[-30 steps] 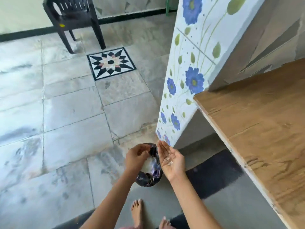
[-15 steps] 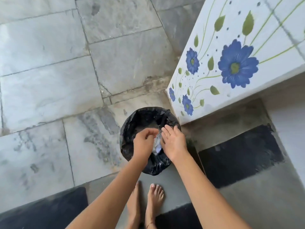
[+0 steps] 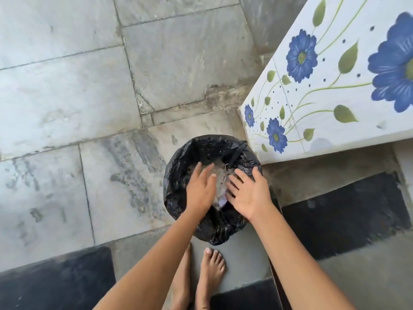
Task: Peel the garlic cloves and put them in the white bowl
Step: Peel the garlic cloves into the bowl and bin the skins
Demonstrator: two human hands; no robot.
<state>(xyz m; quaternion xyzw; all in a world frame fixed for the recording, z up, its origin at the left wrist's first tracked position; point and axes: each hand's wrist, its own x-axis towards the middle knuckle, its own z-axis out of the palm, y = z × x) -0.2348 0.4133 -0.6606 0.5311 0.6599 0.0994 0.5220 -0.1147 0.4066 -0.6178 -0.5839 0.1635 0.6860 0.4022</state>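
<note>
Both my hands hover palm-down over a small bin lined with a black bag [image 3: 178,168] on the floor. My left hand [image 3: 201,186] has its fingers straight and spread, holding nothing. My right hand [image 3: 248,193] is likewise flat and spread, with nothing in it. Between the two hands, pale papery scraps [image 3: 220,182] lie inside the bin. No garlic cloves and no white bowl are in view.
The bin stands against the corner of a white tiled wall with blue flowers [image 3: 324,97]. Grey stone floor tiles [image 3: 89,86] spread to the left. Dark mats [image 3: 344,209] lie at the right and bottom left. My bare feet [image 3: 210,269] stand just behind the bin.
My view has dropped closer over the bin. The left hand's curled fingers have straightened, and both hands have spread flat and moved slightly apart above the bin.
</note>
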